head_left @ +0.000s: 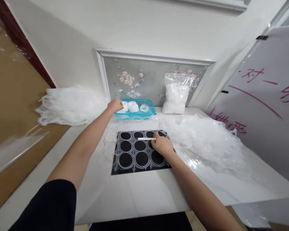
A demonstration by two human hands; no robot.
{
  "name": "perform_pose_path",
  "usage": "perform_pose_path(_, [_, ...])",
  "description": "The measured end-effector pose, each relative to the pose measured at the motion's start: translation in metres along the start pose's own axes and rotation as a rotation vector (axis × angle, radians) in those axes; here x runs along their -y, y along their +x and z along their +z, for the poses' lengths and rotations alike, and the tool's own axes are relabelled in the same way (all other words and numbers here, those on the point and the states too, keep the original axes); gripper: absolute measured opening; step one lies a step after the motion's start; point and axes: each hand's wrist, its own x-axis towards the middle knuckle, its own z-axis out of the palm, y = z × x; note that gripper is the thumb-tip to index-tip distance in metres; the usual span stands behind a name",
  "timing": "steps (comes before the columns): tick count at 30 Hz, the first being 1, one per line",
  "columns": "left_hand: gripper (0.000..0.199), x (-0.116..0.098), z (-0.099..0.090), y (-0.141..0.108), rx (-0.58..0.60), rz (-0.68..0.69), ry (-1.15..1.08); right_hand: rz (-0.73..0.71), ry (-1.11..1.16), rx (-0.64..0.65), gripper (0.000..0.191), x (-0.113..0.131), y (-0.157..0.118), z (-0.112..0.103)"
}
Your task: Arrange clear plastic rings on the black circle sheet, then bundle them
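Reaching to the left end of a teal basket (149,113), my left hand (115,105) has its fingers pressed together at some white pieces; what they pinch is too small to make out. White round stacks (133,107) and clear rings (144,107) lie in the basket. My right hand (162,145) is closed on a thin white stick (145,139) with a dark tip, pointing left over a black mat. The black mat (141,158) bears rows of clear rings around black circles.
Piles of translucent white material lie at the left (69,104) and right (207,141) of the table (135,195). A zip bag of white stuff (175,96) leans on the back panel. A whiteboard (260,89) with red writing stands at the right.
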Motion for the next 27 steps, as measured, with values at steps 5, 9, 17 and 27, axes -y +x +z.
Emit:
perform_pose_path(5, [0.033,0.011,0.005,-0.079,0.026,0.144,0.078,0.030,-0.004,0.003,0.030,0.001,-0.004,0.000])
perform_pose_path(9, [0.039,0.040,0.025,-0.164,0.158,0.207,0.168,0.075,0.366,-0.048,0.029,-0.012,-0.005,0.000])
perform_pose_path(17, [0.056,0.066,0.048,-0.233,0.326,0.222,0.383,0.005,1.213,-0.219,0.043,-0.013,-0.008,-0.010])
perform_pose_path(27, [0.045,0.064,0.037,-0.246,0.322,0.128,0.331,-0.359,0.703,-0.230,0.091,0.033,-0.036,-0.017])
